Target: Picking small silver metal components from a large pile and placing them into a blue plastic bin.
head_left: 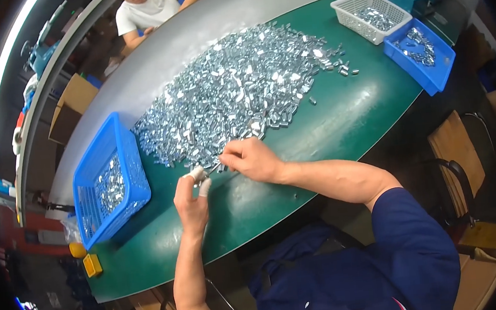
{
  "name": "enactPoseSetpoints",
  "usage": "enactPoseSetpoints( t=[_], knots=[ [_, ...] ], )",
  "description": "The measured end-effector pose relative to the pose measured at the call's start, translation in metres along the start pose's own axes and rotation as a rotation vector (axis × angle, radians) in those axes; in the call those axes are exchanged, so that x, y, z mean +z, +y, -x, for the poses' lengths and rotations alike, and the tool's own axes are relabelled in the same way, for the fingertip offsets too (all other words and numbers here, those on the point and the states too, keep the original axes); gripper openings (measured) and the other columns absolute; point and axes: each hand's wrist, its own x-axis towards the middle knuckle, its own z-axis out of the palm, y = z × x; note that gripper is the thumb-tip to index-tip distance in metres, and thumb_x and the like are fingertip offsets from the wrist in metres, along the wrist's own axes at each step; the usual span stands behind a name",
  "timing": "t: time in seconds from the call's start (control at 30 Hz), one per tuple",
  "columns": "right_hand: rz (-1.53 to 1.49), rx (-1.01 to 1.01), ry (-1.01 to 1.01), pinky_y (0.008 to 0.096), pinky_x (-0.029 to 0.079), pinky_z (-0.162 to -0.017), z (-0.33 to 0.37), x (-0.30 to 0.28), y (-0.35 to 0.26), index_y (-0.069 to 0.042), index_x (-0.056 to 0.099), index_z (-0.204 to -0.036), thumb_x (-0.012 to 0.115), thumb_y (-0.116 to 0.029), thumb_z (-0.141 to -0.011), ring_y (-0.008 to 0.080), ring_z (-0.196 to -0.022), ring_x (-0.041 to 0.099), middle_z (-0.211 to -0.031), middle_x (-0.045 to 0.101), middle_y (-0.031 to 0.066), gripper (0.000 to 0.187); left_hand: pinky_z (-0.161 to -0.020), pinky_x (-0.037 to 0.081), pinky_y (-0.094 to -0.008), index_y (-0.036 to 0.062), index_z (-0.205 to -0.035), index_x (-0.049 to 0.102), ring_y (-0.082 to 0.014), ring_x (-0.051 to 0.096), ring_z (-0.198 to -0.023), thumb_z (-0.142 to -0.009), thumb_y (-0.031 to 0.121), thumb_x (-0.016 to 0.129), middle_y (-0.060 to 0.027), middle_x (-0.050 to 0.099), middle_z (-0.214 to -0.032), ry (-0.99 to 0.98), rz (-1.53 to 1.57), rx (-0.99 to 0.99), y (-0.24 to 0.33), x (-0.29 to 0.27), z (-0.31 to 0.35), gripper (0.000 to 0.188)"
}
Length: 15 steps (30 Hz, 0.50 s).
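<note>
A large heap of small shiny metal parts (235, 79) covers the middle of the green tabletop (350, 110). At its near edge my two hands are close together. My left hand (192, 202), with white covers on the thumb and a fingertip, is closed in a pinch; a small metal part seems to be between the fingers, mostly hidden. My right hand (253, 159) pinches a thin, rod-like metal piece (215, 168) that points toward the left fingertips. Its exact kind is too small to tell.
A blue basket (142, 185) with metal parts stands on the left. At the far right are a white basket (347, 19) and a blue tray (439, 76), both holding parts. A small yellow box (92, 265) sits near the left corner. Another person (150, 13) is across the table.
</note>
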Motion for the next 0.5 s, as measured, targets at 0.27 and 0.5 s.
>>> enactPoseSetpoints(
  t=[0.27,0.5],
  knots=[
    [0.189,-0.112,-0.066,0.0478,0.046,-0.063,0.0,-0.004,-0.007,-0.003,0.063,-0.08,0.061,-0.032,-0.097,0.0384,-0.069,0.063,-0.072,0.064,0.0172,0.033,-0.08,0.056,-0.0346,-0.0003,-0.113,0.069,-0.0235,0.07,-0.087,-0.081,-0.005,0.078,-0.0121,0.072,-0.096,-0.057,-0.015,0.042,0.002,-0.003,-0.001,0.034],
    [0.338,-0.237,-0.014,0.0406,0.047,-0.056,0.0,0.004,0.007,-0.004,0.067,-0.079,0.063,-0.029,-0.099,0.0275,-0.057,0.063,-0.063,0.063,0.0123,0.032,-0.077,0.055,-0.0355,0.0004,-0.113,0.069,-0.0254,0.069,-0.085,-0.08,-0.005,0.079,-0.0117,0.07,-0.093,-0.078,-0.037,0.1,0.001,0.002,0.0,0.036]
  ],
)
